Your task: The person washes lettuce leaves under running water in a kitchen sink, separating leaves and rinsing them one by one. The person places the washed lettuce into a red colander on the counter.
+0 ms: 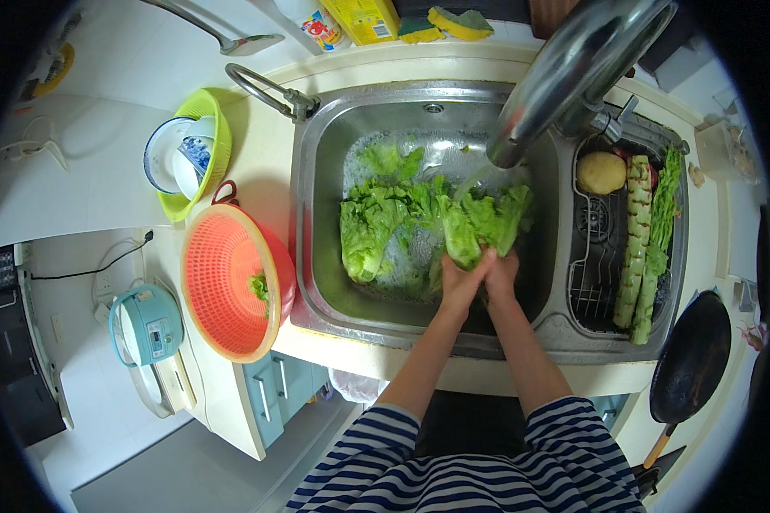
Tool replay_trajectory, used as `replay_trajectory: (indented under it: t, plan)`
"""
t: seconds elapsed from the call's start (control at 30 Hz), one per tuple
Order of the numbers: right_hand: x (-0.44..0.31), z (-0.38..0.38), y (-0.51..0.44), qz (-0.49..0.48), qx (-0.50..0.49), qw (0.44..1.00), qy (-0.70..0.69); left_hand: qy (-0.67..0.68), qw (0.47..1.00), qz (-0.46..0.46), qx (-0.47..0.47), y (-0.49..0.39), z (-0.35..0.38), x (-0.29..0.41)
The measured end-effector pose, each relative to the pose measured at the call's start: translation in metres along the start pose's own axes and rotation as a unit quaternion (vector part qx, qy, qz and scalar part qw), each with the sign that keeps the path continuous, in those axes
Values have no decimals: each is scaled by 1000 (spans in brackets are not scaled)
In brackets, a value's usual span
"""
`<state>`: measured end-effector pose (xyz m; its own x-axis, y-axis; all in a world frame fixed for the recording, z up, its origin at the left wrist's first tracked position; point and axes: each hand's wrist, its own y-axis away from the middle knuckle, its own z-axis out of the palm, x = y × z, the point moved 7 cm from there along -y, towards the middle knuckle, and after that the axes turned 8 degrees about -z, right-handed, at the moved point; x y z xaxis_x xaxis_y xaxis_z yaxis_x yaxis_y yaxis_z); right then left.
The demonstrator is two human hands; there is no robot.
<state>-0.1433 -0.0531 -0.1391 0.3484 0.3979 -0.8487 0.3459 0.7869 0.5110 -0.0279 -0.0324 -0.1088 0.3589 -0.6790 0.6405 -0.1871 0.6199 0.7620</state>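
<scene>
Both my hands meet over the right part of a steel sink basin (333, 301). My left hand (463, 282) and my right hand (503, 276) grip the base of a green lettuce head (461, 234), its leaves spread away from me. Water runs from the steel faucet (520, 128) beside the leaves. Another lettuce head (367, 237) lies at the basin's left side, and loose leaves (391, 160) float in bubbly water behind it. My fingertips are partly hidden by the lettuce and by each other.
Left of the sink stand a red plastic colander (221, 288) with a leaf inside and a green basket (221, 141) of bowls. The right compartment holds a potato (601, 172) and stem vegetables (633, 243). A black wok (690, 359) lies farther right.
</scene>
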Motion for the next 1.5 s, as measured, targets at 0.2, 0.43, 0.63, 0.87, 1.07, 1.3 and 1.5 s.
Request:
replay_trajectory:
  t: [0.2, 0.43, 0.63, 0.87, 1.07, 1.3, 1.5]
  plan:
    - [-6, -4, -1, -14, 27, 999, 29, -13, 998, 50, 35, -10, 7, 9]
    - [19, -10, -1, 157, 93, 980, -80, 40, 984, 159, 72, -3, 4, 2]
    - [80, -22, -27, 222, 112, 958, -142, 22, 970, 227, 88, 10, 11, 9]
    - [59, -32, -54, 202, 87, 942, -256, 76, 978, 177, 78, 5, -8, -2]
    - [-8, -4, -48, 172, -56, 982, -52, -468, 825, 165, 269, -5, -20, 5]
    - [-7, 19, -9, 138, -174, 964, -144, -81, 992, -78, -65, -2, 16, -5]
    - [7, 26, -6, 295, -290, 891, -187, -40, 977, -143, -153, 13, 7, 4]
